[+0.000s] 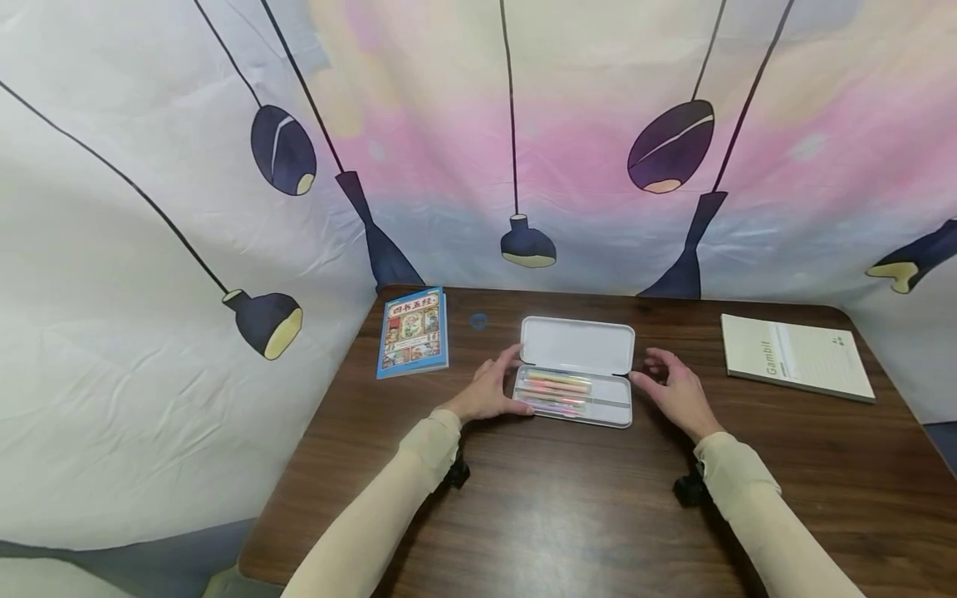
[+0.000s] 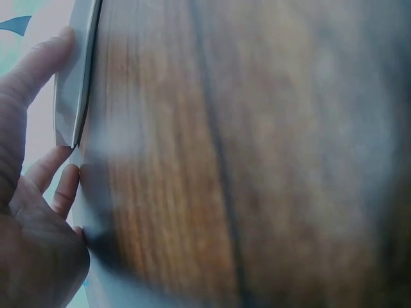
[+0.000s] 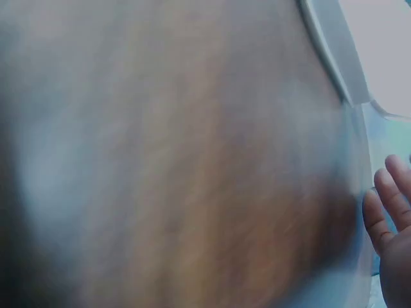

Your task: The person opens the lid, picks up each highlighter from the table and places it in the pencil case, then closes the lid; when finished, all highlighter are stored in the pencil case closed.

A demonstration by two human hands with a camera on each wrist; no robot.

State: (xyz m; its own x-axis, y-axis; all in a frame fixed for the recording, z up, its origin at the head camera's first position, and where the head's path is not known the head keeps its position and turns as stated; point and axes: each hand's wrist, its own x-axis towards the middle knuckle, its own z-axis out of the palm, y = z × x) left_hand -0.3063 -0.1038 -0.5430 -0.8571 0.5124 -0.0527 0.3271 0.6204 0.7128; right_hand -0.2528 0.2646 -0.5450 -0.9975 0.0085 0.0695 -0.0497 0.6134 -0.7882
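Observation:
A flat white pencil case [image 1: 613, 415] lies on the table with its lid [image 1: 577, 345] folded back. Several slim coloured pens [image 1: 557, 384] lie in its left part, some under clear plastic. My left hand [image 1: 488, 390] grips the case's left end, thumb on the front edge and fingers by the hinge; in the left wrist view the thumb [image 2: 48, 58] lies against the case wall. At the right end, my right hand [image 1: 676, 394] has its thumb tip right at the hinge corner, the other fingers loosely bent. Spread fingers [image 3: 392, 196] show in the right wrist view.
A blue-edged picture book [image 1: 411, 332] lies at the table's back left, a small blue ring-shaped thing [image 1: 478, 321] to its right. A pale notebook [image 1: 796, 357] lies at the back right. Behind the wooden table [image 1: 561, 507] hangs a lamp-patterned cloth [image 1: 449, 124].

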